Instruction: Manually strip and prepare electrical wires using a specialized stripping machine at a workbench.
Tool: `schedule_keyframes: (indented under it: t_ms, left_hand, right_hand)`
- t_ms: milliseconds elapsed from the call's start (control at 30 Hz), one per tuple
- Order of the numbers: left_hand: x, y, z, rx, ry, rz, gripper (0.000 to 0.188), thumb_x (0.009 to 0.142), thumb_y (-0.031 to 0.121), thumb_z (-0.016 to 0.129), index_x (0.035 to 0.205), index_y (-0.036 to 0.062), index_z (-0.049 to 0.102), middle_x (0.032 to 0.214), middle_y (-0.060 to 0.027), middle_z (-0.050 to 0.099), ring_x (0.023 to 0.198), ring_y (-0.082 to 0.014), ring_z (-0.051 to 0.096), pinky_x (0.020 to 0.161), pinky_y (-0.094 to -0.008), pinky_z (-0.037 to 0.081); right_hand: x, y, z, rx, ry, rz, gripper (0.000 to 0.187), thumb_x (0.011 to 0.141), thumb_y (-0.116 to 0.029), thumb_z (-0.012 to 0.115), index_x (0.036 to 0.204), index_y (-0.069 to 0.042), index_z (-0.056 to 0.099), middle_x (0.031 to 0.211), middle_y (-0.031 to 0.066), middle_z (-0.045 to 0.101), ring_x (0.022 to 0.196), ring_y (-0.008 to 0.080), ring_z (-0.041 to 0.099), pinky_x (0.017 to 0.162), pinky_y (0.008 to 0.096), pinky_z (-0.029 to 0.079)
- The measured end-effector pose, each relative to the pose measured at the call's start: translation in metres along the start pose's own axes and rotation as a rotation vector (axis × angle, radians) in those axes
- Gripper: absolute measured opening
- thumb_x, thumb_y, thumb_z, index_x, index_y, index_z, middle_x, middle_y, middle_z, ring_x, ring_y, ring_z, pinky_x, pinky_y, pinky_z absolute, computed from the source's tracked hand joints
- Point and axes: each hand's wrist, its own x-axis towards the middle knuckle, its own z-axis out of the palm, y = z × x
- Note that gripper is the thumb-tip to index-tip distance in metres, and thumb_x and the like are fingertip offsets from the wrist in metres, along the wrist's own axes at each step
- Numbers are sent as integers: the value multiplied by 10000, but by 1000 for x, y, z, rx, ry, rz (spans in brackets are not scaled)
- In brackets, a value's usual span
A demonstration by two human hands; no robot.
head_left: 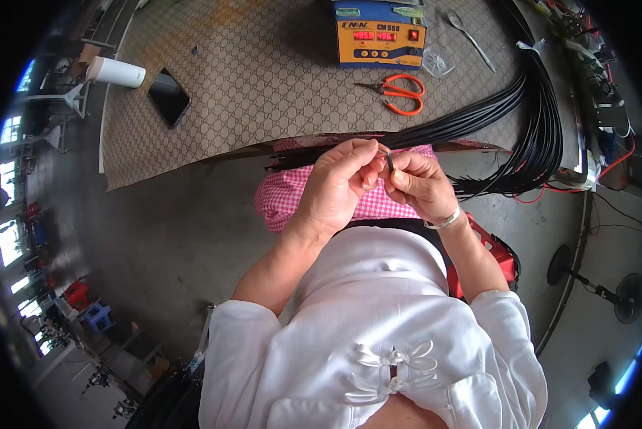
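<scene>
Over my lap both hands meet at the end of a thin black cable [390, 163]. My right hand [427, 187], with a bracelet at its wrist, pinches the cable between thumb and fingers. Fine coloured wires [383, 149] come out of the cable's tip. My left hand [335, 182] is closed on these wires with thumb and forefinger; its other fingers curl beneath. A pink checked cloth [281, 196] covers my lap under the hands. Just beyond them, a long bundle of black cables [471, 118] runs along the table's near edge and loops down at the right.
On the patterned table cover [263, 79] lie orange-handled scissors [398, 91], a spoon [472, 41], a small clear bag [437, 63] and a black phone [168, 98]. A yellow and blue powered unit [381, 43] stands at the back. A white tumbler [117, 72] lies far left.
</scene>
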Motion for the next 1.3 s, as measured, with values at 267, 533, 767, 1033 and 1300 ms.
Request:
schedule_keyframes:
  t_ms: [267,533,767,1033,1300]
  left_hand:
    - [-8,13,14,508,119,173,177,847,151,560,893,-15,600,763,-24,583,672,-48,509,622,-180,409]
    - [-5,6,6,484,96,198,138,817,58,573,934,-14,586,789,-31,592,676,-60,522,637,-181,433]
    - [-5,1,5,329,95,167,132,820,40,560,938,-15,583,784,-45,598,671,-76,530,649,-192,449]
    - [-4,-2,1,387,99,240,115,822,33,557,918,-20,593,759,-61,599,666,-88,528,636,-208,442]
    - [-4,-7,-1,276,120,241,130,816,69,565,912,-10,602,747,-36,584,665,-70,498,642,-193,415]
  right_hand:
    - [1,-1,3,-45,100,-2,117,851,-123,561,864,-7,577,601,-29,455,475,42,350,408,183,255]
    - [-2,-1,9,-21,159,13,111,853,-118,556,829,-12,573,609,-19,469,461,38,341,397,180,242]
    - [-4,-2,13,24,142,16,109,852,-115,555,836,-10,576,615,-10,478,462,41,343,396,180,243]
    - [-4,-2,16,-39,174,17,113,851,-116,558,836,-6,577,601,-19,464,469,42,347,404,181,245]
    - [-3,0,20,4,195,-1,98,841,-101,570,831,-4,573,607,-15,474,483,43,365,416,183,268]
